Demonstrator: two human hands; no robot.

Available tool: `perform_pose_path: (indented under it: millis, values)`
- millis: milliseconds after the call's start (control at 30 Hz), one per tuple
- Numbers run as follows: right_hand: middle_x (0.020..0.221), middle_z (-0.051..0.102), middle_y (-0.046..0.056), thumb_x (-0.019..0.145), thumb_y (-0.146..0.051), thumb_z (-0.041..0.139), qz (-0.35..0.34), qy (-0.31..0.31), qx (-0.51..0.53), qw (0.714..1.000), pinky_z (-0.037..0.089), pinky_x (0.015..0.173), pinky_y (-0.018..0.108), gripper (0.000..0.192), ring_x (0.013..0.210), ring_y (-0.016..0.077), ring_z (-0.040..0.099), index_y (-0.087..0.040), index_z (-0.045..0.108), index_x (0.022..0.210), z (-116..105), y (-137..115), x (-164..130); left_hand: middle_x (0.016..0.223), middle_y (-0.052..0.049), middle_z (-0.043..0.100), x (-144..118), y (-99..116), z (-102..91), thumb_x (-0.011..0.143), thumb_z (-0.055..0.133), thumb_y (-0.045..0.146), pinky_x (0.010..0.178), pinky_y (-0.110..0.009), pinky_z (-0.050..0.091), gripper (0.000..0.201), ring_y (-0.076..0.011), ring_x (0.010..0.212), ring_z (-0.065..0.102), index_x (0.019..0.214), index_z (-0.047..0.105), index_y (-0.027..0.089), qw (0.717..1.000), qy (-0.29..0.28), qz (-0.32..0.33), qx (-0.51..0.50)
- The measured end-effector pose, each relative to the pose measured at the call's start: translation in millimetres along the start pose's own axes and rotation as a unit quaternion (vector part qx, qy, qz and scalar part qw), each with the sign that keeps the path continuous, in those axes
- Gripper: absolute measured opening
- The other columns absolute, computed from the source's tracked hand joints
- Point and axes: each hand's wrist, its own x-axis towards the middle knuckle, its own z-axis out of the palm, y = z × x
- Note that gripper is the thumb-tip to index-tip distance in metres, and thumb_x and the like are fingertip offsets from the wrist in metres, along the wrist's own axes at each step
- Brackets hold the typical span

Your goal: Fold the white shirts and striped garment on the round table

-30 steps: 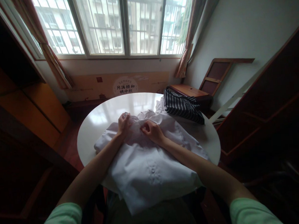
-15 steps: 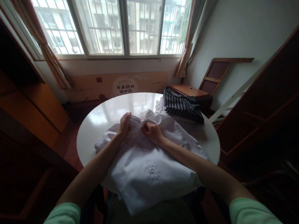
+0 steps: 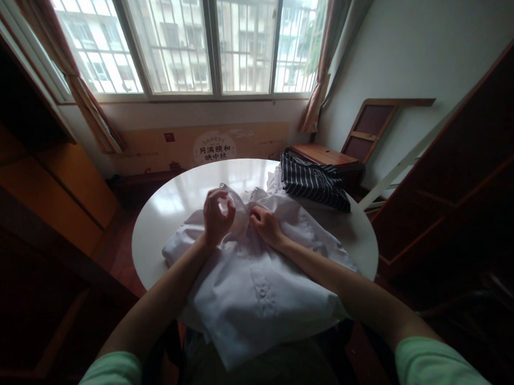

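Lying rumpled across the near half of a round white table point(image 3: 174, 200), a white shirt point(image 3: 254, 285) spreads out beneath both hands, its lower edge hanging over the table rim toward the person's lap, where the hem is lost in shadow. The cloth is plain and pale, creased, with a row of small buttons running down its middle; its upper end is bunched into folds between the hands, so the collar is hard to make out. The left hand point(image 3: 217, 215) is closed on a raised pinch of that bunched fabric, fingers curled round it, and the fingertips are partly hidden by the cloth. The right hand point(image 3: 265, 224), just beside it, is pinched shut on the fabric too, knuckles up; what exactly lies under its fingers cannot be told. Beyond the right hand, at the far right edge of the table, sits a dark striped garment point(image 3: 313, 183), touching the white shirt's far folds. Past that stands a wooden chair point(image 3: 345, 149), and farther off, beyond both hands, a barred window point(image 3: 213, 38) with curtains.
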Motion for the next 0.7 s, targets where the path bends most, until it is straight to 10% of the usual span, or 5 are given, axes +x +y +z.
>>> perform_pose_path:
  millis: [133,267,700]
  values:
    - [0.061,0.048,-0.002,0.075,-0.023,0.039,0.008,0.012,0.062,0.998,0.032,0.06,0.025,0.014,0.06,0.0132,0.045,-0.019,0.046,0.063,-2.5,-1.5,0.1,0.089,-0.005,0.055,-9.4,0.5,10.1,0.076,0.055,0.023,0.076,-0.032,0.045,0.016,-0.0182,0.086,0.053,0.089,0.048,0.019,0.974,-0.216,0.04,0.046]
    - [0.061,0.047,-0.003,0.075,-0.026,0.041,0.004,0.015,0.097,0.995,0.033,0.061,0.025,0.014,0.06,0.013,0.044,-0.019,0.049,0.066,-3.8,0.2,-0.9,0.086,-0.005,0.057,-15.6,-13.6,17.1,0.077,0.057,0.03,0.072,-0.032,0.046,0.017,-0.0192,0.082,0.055,0.086,0.051,0.018,0.951,-0.3,-0.045,0.066]
    - [0.06,0.046,-0.002,0.073,-0.025,0.041,-0.024,-0.005,0.099,0.995,0.032,0.062,0.025,0.014,0.059,0.0124,0.043,-0.019,0.046,0.062,-2.4,1.9,2.1,0.084,-0.002,0.064,-15.6,-16.5,12.9,0.084,0.045,0.02,0.065,-0.026,0.043,0.015,-0.0156,0.073,0.059,0.092,0.057,0.02,0.935,-0.345,-0.055,0.063]
